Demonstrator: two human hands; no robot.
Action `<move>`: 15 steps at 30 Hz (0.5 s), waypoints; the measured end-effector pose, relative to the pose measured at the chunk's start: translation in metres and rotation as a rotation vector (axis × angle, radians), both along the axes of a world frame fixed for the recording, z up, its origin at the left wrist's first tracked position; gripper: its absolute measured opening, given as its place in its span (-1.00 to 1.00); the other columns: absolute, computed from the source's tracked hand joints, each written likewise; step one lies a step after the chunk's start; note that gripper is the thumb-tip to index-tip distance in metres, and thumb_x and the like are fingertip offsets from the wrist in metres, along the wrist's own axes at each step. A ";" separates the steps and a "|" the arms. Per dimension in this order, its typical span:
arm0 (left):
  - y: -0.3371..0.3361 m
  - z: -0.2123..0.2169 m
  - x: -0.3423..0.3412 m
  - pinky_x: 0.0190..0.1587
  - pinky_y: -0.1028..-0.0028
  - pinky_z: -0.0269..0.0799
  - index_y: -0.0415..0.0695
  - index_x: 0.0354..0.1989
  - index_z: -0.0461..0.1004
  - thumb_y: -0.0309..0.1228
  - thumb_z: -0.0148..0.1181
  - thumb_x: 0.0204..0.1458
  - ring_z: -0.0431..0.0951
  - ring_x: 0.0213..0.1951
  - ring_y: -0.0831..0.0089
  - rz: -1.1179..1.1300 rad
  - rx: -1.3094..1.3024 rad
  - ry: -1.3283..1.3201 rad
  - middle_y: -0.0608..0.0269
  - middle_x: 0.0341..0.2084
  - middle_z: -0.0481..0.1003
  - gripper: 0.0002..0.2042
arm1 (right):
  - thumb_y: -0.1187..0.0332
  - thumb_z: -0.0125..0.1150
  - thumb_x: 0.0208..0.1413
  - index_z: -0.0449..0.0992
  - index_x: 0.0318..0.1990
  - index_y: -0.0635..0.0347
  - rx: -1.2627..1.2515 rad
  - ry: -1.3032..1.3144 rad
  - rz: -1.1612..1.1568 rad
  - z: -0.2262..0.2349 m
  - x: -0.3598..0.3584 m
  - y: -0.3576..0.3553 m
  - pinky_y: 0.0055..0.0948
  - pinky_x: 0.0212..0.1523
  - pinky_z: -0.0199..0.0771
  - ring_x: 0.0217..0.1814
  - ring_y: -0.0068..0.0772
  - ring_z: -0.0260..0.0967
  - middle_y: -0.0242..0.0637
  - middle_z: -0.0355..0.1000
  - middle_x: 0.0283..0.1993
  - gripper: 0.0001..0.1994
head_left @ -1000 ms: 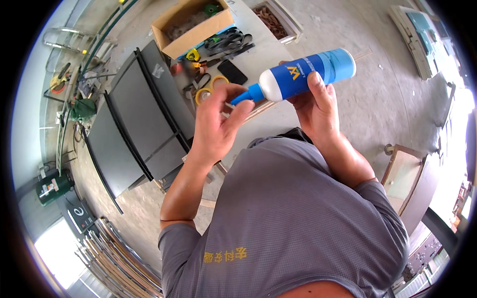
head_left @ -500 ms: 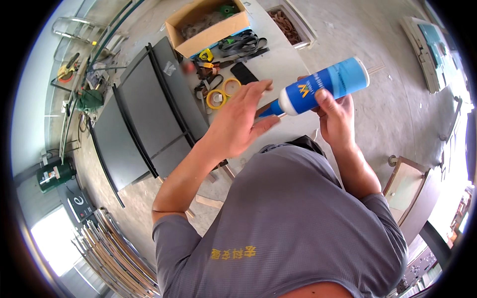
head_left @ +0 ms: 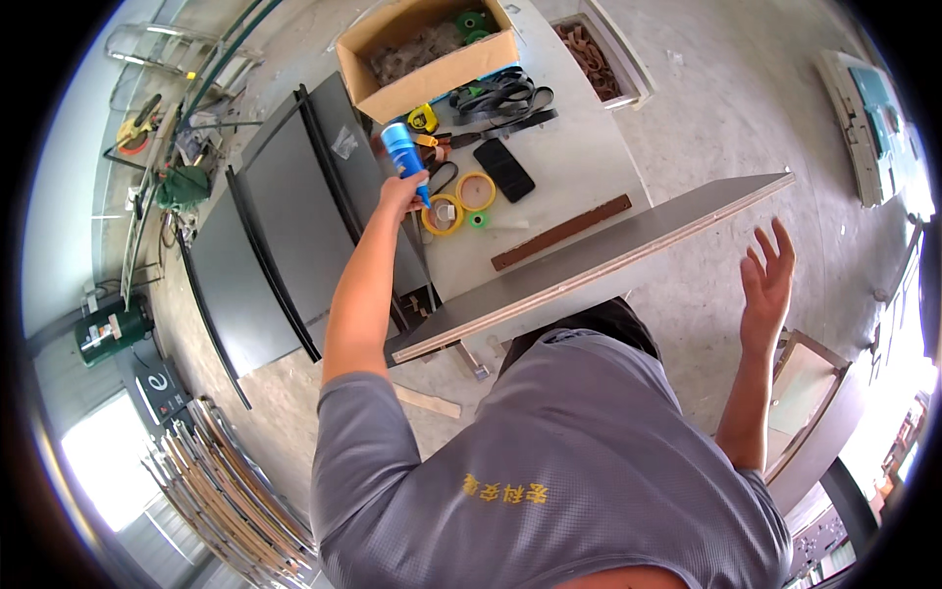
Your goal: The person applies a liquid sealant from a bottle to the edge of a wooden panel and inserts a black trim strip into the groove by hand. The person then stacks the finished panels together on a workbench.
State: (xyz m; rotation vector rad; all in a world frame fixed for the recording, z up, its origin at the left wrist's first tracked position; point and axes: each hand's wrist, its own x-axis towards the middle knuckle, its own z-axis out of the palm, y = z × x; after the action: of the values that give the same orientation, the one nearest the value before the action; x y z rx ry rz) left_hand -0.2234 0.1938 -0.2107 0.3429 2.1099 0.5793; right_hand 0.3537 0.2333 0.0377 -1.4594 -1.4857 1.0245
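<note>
My left hand, stretched out over the far left of the worktable, is closed around a blue squeeze bottle that looks like a glue bottle. Its pointed blue nozzle hangs down beside a yellow tape roll. Off to the right, my right hand is raised with fingers apart and holds nothing. It is nearest the right end of a long grey board, which lies slanting across the table's near side. Behind this board sits a brown strip.
A cardboard box stands at the table's far end, near black straps, a tape measure and a black phone. Large dark panels lean left of the table. Long strips are stacked lower left.
The bottle has gone from my right hand to my left and moved left over the table. My right hand has swung out to the right, empty. The grey board now shows plainly.
</note>
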 end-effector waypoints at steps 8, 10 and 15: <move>0.025 -0.022 -0.034 -0.35 0.30 0.62 -0.34 -0.19 0.59 0.04 0.29 0.05 0.68 -0.52 0.19 -0.186 -0.282 0.454 0.00 -0.40 0.64 -0.45 | 0.34 0.17 0.24 0.09 0.44 0.17 -0.224 -0.105 -0.071 -0.044 0.036 -0.016 -0.26 0.32 0.27 0.48 -0.20 0.13 -0.20 0.05 0.51 -0.36; 0.025 -0.015 -0.035 -0.16 0.21 0.60 -0.26 -0.15 0.61 0.08 0.22 0.08 0.70 -0.31 0.12 -0.293 -0.338 0.582 0.03 -0.32 0.66 -0.46 | 0.33 0.19 0.23 0.11 0.42 0.24 -0.223 -0.086 -0.076 -0.046 0.030 -0.015 -0.28 0.26 0.35 0.46 -0.15 0.14 -0.12 0.07 0.48 -0.36; 0.041 0.007 -0.038 -0.10 0.10 0.54 -0.08 -0.18 0.62 0.05 0.12 0.13 0.63 -0.13 0.01 -0.555 -0.231 0.760 0.06 -0.25 0.64 -0.57 | 0.37 0.18 0.24 0.13 0.42 0.23 -0.186 -0.051 -0.068 -0.053 0.029 -0.007 -0.32 0.22 0.37 0.43 -0.19 0.18 -0.14 0.09 0.47 -0.38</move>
State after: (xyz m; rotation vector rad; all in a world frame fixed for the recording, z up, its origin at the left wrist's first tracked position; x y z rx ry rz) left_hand -0.2610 0.2352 -0.2037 1.1012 2.5871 -0.1635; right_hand 0.3831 0.2264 -0.0149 -1.6658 -1.3967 1.1153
